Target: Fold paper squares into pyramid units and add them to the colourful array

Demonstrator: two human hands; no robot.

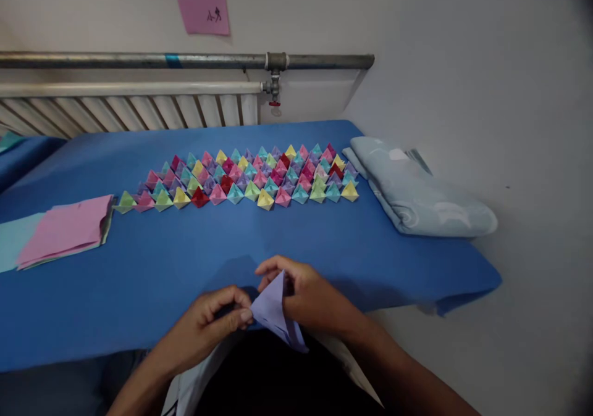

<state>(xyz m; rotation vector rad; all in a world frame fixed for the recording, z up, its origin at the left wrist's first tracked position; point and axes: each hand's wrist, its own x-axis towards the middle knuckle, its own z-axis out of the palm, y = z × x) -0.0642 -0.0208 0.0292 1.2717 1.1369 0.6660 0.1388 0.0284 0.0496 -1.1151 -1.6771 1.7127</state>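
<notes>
A folded purple paper point(273, 308) is held up between my two hands at the table's near edge, tilted, with one point up and layered edges lower right. My left hand point(217, 317) pinches its left corner between thumb and forefinger. My right hand point(306, 292) is closed on the paper from the right, its thumb hidden behind or inside the folds. Beyond my hands, several rows of small folded paper boats point(252, 191) in pink, blue, green, yellow, red and purple stand on the blue table cover point(185, 243).
Pink sheets point(71, 228) and light blue sheets point(18, 240) lie at the left. A folded pale blue cloth point(421, 194) rests at the right. Behind the table are a white radiator point(171, 112), a metal pipe point(222, 62) and a pink note point(204, 2) on the wall.
</notes>
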